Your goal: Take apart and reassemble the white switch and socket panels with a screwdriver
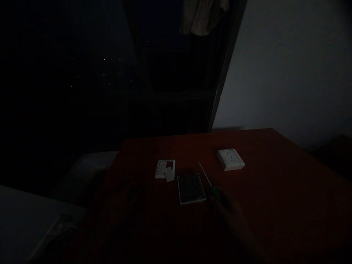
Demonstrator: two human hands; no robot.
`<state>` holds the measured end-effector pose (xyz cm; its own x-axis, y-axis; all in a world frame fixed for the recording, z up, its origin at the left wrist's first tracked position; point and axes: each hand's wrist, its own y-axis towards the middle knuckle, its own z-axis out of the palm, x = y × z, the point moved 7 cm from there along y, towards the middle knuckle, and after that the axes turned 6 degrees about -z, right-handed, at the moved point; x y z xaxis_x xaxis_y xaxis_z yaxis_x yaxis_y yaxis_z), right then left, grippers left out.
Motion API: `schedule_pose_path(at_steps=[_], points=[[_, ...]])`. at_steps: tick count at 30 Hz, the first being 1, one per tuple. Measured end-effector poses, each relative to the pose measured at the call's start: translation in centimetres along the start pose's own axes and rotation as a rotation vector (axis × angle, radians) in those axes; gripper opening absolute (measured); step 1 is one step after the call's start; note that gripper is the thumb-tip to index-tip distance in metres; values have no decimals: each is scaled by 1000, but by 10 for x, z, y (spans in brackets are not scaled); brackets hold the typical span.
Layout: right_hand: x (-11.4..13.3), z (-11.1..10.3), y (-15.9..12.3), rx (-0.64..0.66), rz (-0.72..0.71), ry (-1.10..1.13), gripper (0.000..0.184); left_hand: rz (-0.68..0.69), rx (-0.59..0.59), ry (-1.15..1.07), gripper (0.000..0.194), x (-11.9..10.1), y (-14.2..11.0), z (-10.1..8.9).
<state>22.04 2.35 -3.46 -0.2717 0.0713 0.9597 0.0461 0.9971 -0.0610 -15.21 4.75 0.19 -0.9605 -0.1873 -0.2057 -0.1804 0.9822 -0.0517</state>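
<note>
My right hand [227, 203] is closed round the green handle of a screwdriver [205, 174], whose thin shaft points up and away over the table. Just left of it lies a square switch plate [191, 189] with a pale rim and a dark inner face. Beyond that plate is a white frame [156, 170] with two loose white rectangular pieces [169, 174] lying on it. My left hand [126, 196] is a dim shape over the table's left part, apart from these pieces; darkness hides its fingers.
A white socket box [231, 159] with several slots stands on the reddish-brown table [275, 183], right of the screwdriver. Behind the table are a dark window [104, 99] with small distant lights, a hanging cloth [202, 18] and a pale wall [286, 69]. The room is very dark.
</note>
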Motion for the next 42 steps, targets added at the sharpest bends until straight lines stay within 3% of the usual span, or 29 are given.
schedule_pose_path(at_steps=[8, 14, 26, 30, 34, 38, 42], points=[[0, -1, 2, -23, -1, -12, 46, -42, 28, 35, 35, -3, 2, 3], [-1, -1, 1, -24, 0, -1, 46, -34, 127, 53, 33, -8, 7, 9], [-8, -3, 2, -33, -5, -39, 45, -5, 135, 94, 25, -17, 11, 17], [-2, 0, 1, -2, -30, -14, 42, -22, 76, 11, 28, -17, 10, 10], [2, 0, 0, -5, -20, -8, 43, -61, -65, -169, 30, -17, 8, -11], [0, 0, 0, -4, 20, -13, 47, 39, -90, -344, 24, -43, 3, -24], [0, 0, 1, -13, 1, -7, 46, 241, -80, -442, 20, -97, -6, -29]])
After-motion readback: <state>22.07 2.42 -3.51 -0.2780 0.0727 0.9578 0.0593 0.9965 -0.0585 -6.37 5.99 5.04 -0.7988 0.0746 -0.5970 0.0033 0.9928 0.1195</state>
